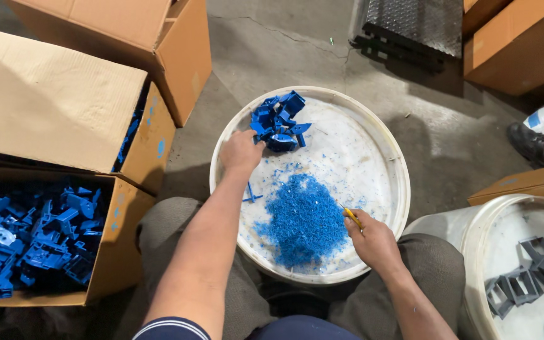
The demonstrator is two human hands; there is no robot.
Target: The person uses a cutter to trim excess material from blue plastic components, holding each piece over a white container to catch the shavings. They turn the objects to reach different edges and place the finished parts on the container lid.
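The left hand (240,151) was curled on the heap of blue plastic parts (278,123) at the far edge of the white drum lid (373,157). The right hand (373,239) pinched a yellow-handled tool (351,217) beside the blue shavings (303,220). In my judgement, one part should be drawn out singly, with the tool kept well apart from the fingers.

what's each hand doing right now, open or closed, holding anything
Left hand: closed, fingers in the pile of blue plastic parts on the white round lid.
Right hand: shut on a yellow-handled tool.
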